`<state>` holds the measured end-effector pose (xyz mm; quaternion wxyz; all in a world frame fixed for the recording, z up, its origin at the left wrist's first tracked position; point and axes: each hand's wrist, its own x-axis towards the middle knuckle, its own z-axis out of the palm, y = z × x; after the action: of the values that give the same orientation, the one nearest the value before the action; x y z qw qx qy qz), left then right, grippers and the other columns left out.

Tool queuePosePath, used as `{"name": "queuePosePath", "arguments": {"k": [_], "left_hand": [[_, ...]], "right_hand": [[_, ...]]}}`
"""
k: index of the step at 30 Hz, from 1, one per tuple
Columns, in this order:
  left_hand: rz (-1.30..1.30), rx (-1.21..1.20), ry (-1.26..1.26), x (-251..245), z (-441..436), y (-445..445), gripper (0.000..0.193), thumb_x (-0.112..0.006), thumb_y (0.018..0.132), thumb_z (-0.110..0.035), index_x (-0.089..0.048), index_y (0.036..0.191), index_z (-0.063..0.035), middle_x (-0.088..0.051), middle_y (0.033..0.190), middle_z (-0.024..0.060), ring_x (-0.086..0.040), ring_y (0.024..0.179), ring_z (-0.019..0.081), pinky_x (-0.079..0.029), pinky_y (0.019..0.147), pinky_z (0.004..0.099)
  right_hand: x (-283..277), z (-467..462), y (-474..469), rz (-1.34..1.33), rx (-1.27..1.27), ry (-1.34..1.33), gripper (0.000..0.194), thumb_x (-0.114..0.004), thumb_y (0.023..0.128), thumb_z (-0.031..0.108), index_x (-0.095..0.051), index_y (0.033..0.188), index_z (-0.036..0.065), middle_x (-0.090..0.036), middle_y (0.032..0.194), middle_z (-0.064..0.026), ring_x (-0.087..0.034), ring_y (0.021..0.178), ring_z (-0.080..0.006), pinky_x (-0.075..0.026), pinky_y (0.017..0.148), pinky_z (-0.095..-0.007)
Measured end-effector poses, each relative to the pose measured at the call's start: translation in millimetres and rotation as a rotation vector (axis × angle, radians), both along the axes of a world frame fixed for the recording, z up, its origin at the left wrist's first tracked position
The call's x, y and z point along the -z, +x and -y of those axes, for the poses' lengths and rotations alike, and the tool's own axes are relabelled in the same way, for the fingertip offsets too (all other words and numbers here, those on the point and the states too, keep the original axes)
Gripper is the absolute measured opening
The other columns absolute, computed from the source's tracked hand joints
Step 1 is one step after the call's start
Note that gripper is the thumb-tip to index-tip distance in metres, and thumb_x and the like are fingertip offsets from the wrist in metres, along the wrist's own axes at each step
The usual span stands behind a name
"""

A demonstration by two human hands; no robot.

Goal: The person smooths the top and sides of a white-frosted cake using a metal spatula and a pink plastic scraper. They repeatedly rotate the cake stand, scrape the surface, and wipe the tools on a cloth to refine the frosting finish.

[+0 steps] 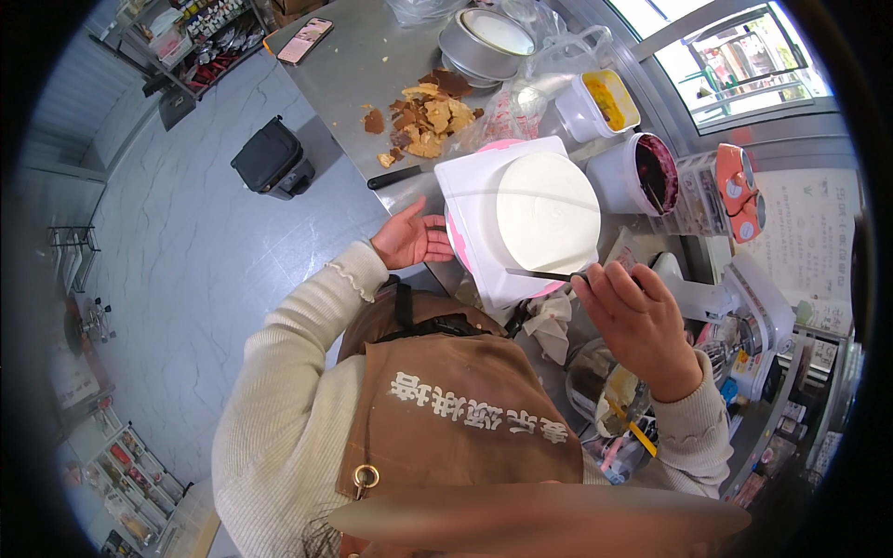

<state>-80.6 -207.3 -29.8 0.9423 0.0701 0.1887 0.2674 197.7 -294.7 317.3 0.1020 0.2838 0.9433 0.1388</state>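
Note:
A round cake coated in smooth white cream [549, 211] sits on a square white cake board [474, 202], on top of a pink and white turntable [459, 244]. My right hand [631, 317] grips a spatula with a dark handle; its narrow metal blade [534, 273] lies near the cake's lower edge, and whether it touches the cream cannot be told. At the turntable's left rim, my left hand [416, 238] is held palm up with fingers spread, its fingertips at the rim and nothing in it.
Broken cake crusts [429, 118], a black-handled tool [394, 178] and a phone [305, 42] lie on the steel table [349, 91]. Beyond the cake stand round pans [481, 49], a yellow-filled tub [600, 104] and a dark-red-filled tub [635, 174]. A stand mixer [739, 300] and a bowl [607, 394] are at right.

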Motion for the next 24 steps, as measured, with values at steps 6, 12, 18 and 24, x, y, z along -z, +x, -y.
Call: {"name": "queuePosePath", "arguments": {"k": [6, 12, 18, 24], "left_hand": [[0.007, -0.016, -0.036, -2.6, -3.2, -0.9, 0.071, -0.029, 0.104, -0.064, -0.053, 0.131, -0.0029, -0.066, 0.119, 0.0238, -0.067, 0.111, 0.0343, -0.051, 0.103, 0.0456], [0.064, -0.227, -0.052, -4.4, -1.3, -0.7, 0.079, -0.029, 0.103, -0.067, -0.044, 0.144, -0.0011, -0.065, 0.124, 0.0253, -0.066, 0.114, 0.0343, -0.050, 0.105, 0.0447], [-0.009, -0.092, -0.013, 0.0, 1.2, -1.2, 0.080, -0.027, 0.102, -0.069, -0.047, 0.139, -0.0001, -0.063, 0.126, 0.0248, -0.064, 0.117, 0.0339, -0.050, 0.105, 0.0456], [0.006, -0.011, -0.005, 2.9, -1.3, -1.6, 0.075, -0.028, 0.103, -0.067, -0.050, 0.136, -0.0031, -0.064, 0.125, 0.0231, -0.064, 0.118, 0.0333, -0.051, 0.102, 0.0444]], "right_hand": [[0.2, 1.1, 1.3, -0.004, 0.000, 0.012, 0.038, -0.066, 0.078, 0.013, -0.068, 0.113, -0.001, -0.064, 0.117, -0.0088, -0.056, 0.114, -0.0215, -0.049, 0.089, -0.0350], [1.1, 0.6, 3.5, -0.003, -0.009, 0.031, 0.038, -0.065, 0.078, 0.013, -0.069, 0.113, -0.001, -0.065, 0.116, -0.0086, -0.057, 0.114, -0.0213, -0.048, 0.090, -0.0352], [0.5, 0.6, 5.5, 0.013, -0.010, 0.029, 0.037, -0.065, 0.079, 0.012, -0.068, 0.113, -0.002, -0.065, 0.117, -0.0090, -0.057, 0.114, -0.0212, -0.048, 0.091, -0.0350], [1.2, -0.5, 7.3, 0.014, -0.012, 0.037, 0.036, -0.065, 0.079, 0.013, -0.068, 0.112, -0.002, -0.066, 0.116, -0.0091, -0.057, 0.114, -0.0209, -0.048, 0.091, -0.0343]]}}
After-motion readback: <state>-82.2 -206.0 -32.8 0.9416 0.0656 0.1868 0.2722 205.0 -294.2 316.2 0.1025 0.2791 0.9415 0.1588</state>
